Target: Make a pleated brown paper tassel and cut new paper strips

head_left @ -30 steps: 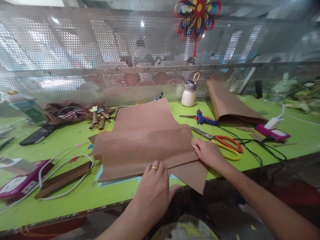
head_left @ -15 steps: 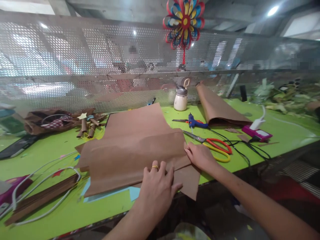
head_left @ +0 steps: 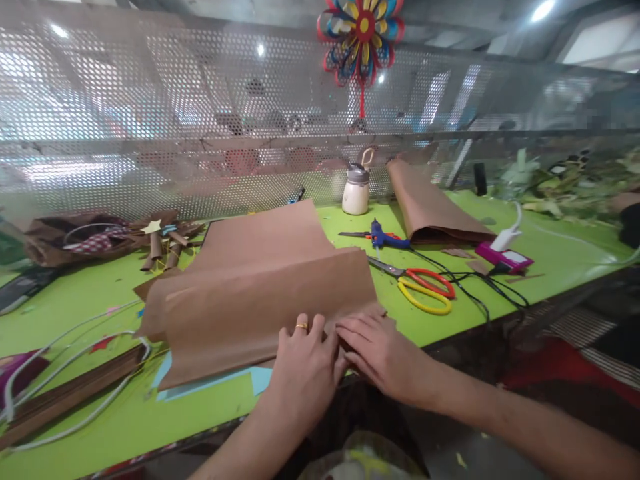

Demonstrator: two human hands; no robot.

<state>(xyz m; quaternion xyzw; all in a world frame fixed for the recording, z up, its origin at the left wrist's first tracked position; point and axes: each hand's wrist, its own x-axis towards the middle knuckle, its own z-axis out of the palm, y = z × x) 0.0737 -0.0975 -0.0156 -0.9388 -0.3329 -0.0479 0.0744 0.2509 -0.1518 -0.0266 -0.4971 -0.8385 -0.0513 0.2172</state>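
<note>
Brown paper [head_left: 260, 300] lies folded over on the green table, with a flatter part behind and light blue paper [head_left: 205, 387] showing beneath its front edge. My left hand [head_left: 307, 363], a ring on one finger, presses on the paper's front edge, its fingers bent and slightly apart. Close beside it, my right hand [head_left: 377, 353] has its fingers together at the paper's front right part, with the edge between fingers and thumb. Scissors with red and yellow handles [head_left: 425, 287] lie to the right, blades toward the paper.
Behind the scissors are a blue glue gun [head_left: 385, 237], a white bottle [head_left: 356, 190] and rolled brown paper [head_left: 435, 207]. A magenta power strip [head_left: 504, 259] with cables sits right. Folded brown strips [head_left: 75, 393] and a white cable lie left. The green table [head_left: 200, 433] ends near my arms.
My right hand has moved from the paper's right edge down and left, beside my left hand. The paper's front right corner is folded in. The view has shifted slightly.
</note>
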